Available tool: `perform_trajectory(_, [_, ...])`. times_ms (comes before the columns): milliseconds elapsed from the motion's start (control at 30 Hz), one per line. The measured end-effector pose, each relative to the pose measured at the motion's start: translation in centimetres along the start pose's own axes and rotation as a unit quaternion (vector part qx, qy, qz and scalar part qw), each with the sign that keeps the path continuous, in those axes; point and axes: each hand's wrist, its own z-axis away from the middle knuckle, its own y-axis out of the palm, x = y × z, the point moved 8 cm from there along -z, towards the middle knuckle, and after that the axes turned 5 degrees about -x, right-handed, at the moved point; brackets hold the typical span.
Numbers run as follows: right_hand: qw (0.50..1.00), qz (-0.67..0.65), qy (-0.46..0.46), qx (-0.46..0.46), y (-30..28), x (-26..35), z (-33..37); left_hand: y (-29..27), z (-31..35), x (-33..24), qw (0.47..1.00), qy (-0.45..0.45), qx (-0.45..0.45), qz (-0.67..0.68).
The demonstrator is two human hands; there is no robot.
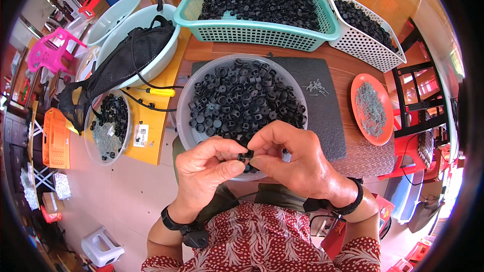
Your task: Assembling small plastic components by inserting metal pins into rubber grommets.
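My left hand (207, 163) and my right hand (295, 158) meet over the near edge of a round translucent bowl (183, 113). Between their pinched fingertips is a small black plastic part (245, 156). A thin metallic bit seems to show beside it, too small to name. Fingers of both hands press on the part and partly cover it. Beneath and beyond them, the bowl holds a heap of black plastic caps and rings (242, 95).
A grey mat (330, 116) under the bowl bears several small metal pins (316, 87). To the right, an orange plate (388, 116) holds a metal pile. Behind stand a teal basket (252, 34) and a white basket (363, 55) of black parts. A yellow-handled tool (162, 91) lies left.
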Motion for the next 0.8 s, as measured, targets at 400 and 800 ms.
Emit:
perform_trajectory(400, [0.985, -0.158, 0.072, -0.004, 1.2, -0.7, -0.9, -0.5, 0.0, -0.9, 0.999, 0.049, -0.018, -0.013])
perform_trajectory(800, [0.969, 0.167, -0.182, -0.026, 1.6, 0.5, -4.0, -6.5, -0.1, -1.6, 0.982, 0.070, -0.170, 0.043])
